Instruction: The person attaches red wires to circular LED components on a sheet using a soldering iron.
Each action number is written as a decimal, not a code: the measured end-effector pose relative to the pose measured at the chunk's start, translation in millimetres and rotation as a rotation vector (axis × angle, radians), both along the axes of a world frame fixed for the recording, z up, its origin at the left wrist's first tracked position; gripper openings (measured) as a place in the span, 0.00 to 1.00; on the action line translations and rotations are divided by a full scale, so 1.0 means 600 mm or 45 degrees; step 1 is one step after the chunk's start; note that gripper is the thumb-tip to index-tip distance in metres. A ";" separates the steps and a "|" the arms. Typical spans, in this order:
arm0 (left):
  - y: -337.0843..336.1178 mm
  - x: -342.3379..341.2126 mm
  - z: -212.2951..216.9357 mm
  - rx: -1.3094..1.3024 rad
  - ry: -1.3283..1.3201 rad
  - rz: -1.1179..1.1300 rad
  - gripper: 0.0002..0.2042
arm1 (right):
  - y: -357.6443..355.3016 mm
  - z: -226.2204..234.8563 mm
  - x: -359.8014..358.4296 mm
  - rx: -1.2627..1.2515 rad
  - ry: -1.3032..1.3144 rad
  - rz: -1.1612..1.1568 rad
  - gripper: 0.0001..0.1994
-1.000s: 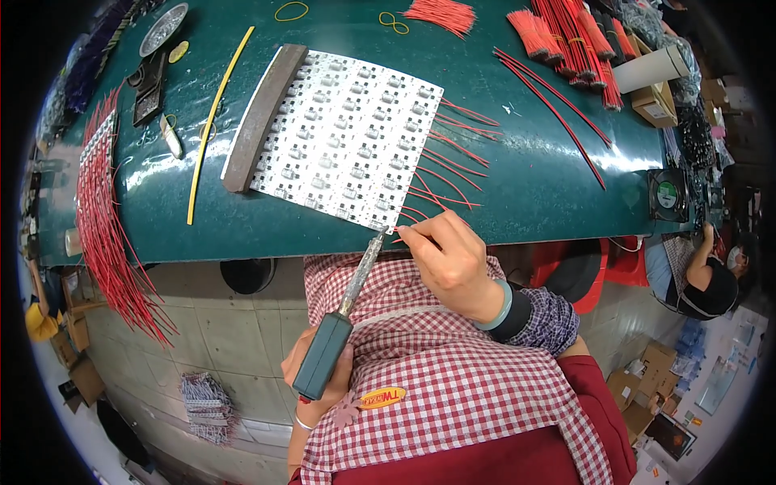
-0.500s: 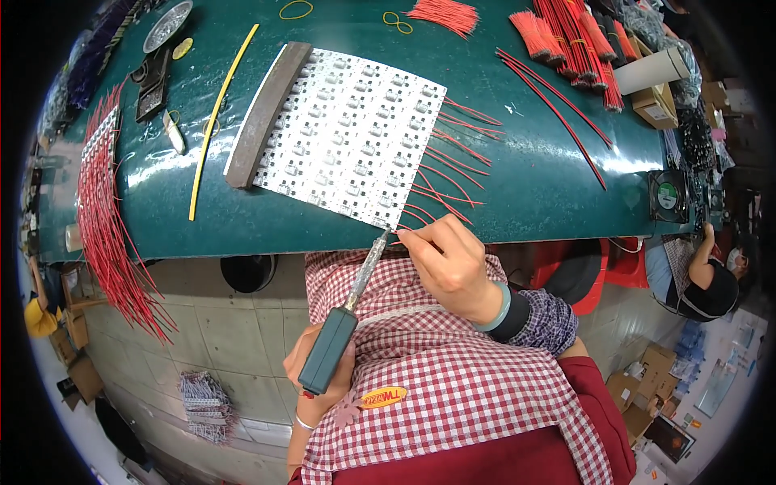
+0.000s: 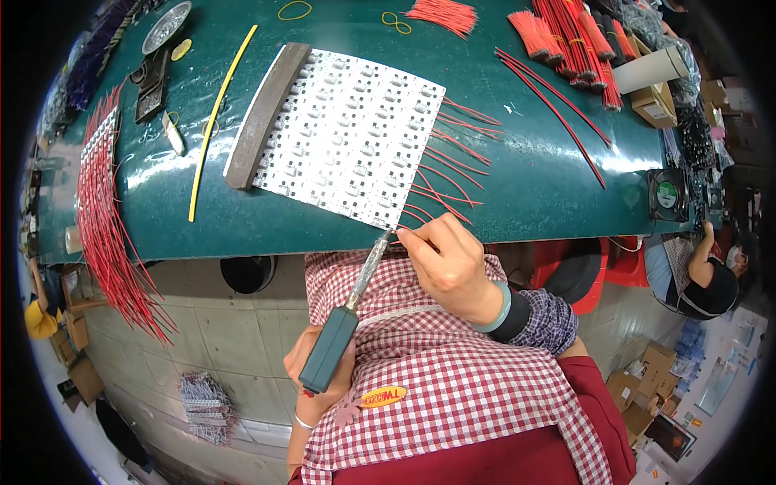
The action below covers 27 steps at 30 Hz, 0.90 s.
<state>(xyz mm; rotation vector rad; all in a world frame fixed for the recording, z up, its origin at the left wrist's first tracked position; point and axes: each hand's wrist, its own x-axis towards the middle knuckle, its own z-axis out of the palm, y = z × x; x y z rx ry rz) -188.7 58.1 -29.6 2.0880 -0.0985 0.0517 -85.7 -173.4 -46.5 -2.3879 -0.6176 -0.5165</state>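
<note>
My left hand (image 3: pixel 312 361) is wrapped round the dark green handle of a soldering iron (image 3: pixel 330 347), whose foil-wrapped shaft points up and away. Its tip meets the near right corner of a white circuit board panel (image 3: pixel 347 133), which is covered with rows of small components. At that same corner my right hand (image 3: pixel 449 263) pinches a thin red wire (image 3: pixel 399 233) between thumb and forefinger. More red wires (image 3: pixel 461 145) stick out along the panel's right edge. A dark bar (image 3: pixel 268 117) lies across the panel's left side.
The green table (image 3: pixel 558 214) ends just beyond my apron. To the left hang wired boards (image 3: pixel 109 202) with long red wires; nearby lie a yellow strip (image 3: pixel 222 121) and a small blade tool (image 3: pixel 173 133). Red wire bundles (image 3: pixel 574 40) and a small fan (image 3: pixel 668 196) are at right.
Hardly anything differs. The soldering iron and both hands keep their places at the panel's near right corner, with only a very slight shift.
</note>
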 end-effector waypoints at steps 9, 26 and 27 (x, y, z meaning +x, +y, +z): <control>0.012 -0.009 -0.014 0.031 -0.253 0.016 0.11 | 0.002 0.000 0.001 0.008 0.007 -0.014 0.13; 0.030 -0.067 -0.073 -0.064 0.052 0.298 0.13 | 0.019 0.006 0.044 0.118 0.045 0.047 0.13; 0.031 -0.068 -0.074 -0.060 0.058 0.300 0.13 | 0.020 0.005 0.044 0.107 0.074 0.038 0.13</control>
